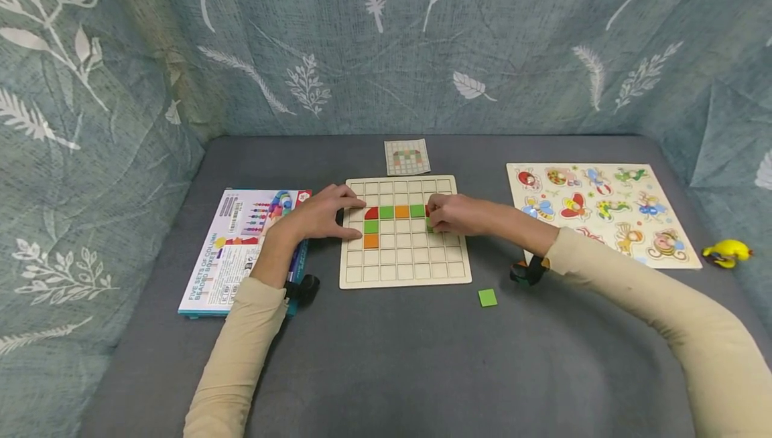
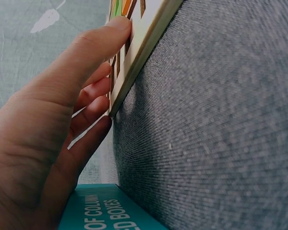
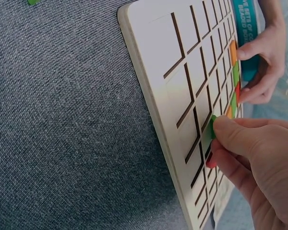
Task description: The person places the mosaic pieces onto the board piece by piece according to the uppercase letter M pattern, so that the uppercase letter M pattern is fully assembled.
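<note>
Pinching a green tile (image 3: pixel 213 127) between thumb and fingers, the right hand (image 1: pixel 461 215) holds it at the right part of the grid board (image 1: pixel 405 280), beside a red tile (image 3: pixel 211 162). The left hand (image 1: pixel 318 214), thumb and fingers spread apart, touches the board's left edge. A loose green square (image 1: pixel 487 298) lies off the board's near right corner.

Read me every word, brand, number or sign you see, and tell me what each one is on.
"FIVE SETS OF COLUMN BEADED BOXES": on the face of the box.
"OF COLUMN", "ED BOXES": same title cut off, on the box's teal side.
Too small to read: the box's small print and red corner mark.
</note>
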Demonstrator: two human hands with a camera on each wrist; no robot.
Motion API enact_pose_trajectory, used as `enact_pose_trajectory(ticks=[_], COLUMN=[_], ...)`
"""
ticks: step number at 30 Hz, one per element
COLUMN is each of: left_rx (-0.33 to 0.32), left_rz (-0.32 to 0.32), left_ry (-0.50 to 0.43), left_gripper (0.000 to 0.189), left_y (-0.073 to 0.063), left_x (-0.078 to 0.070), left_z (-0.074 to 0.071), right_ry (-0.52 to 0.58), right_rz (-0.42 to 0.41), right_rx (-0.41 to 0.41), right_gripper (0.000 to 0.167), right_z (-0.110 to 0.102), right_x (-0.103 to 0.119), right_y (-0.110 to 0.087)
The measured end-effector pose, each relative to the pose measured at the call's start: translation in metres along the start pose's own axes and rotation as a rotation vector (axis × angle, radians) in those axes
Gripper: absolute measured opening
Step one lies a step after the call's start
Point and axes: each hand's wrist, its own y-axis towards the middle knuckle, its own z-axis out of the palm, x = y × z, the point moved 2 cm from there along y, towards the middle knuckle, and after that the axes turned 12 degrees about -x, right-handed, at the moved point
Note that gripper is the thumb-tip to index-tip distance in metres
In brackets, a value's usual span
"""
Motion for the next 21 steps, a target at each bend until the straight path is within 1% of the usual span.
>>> enact_pose_trajectory(ticks=[8,14,21], left_rx=[0.017,0.011,0.027], left_rz=[-0.005,0.006,-0.01], left_ry=[-0.013,-0.01,-0.014], left_gripper=[0.066,0.066,0.066], left_y=[-0.0004,0.0008,0.0012], left_x=[0.0008,0.0003,0.0006], left_z=[0.0004,-0.0022,-0.0028], right_ry=[-0.008,-0.006,-0.013], right_rz=[0.013,0.013,-0.002], right_rx=[0.02,-0.004,-0.007], right_gripper=[0.005,0.003,0.004], right_z=[0.0011,-0.0012,-0.0034], right_x=[0.0002,0.0009,0.0007], right_y=[0.0007,0.0011,0.0013])
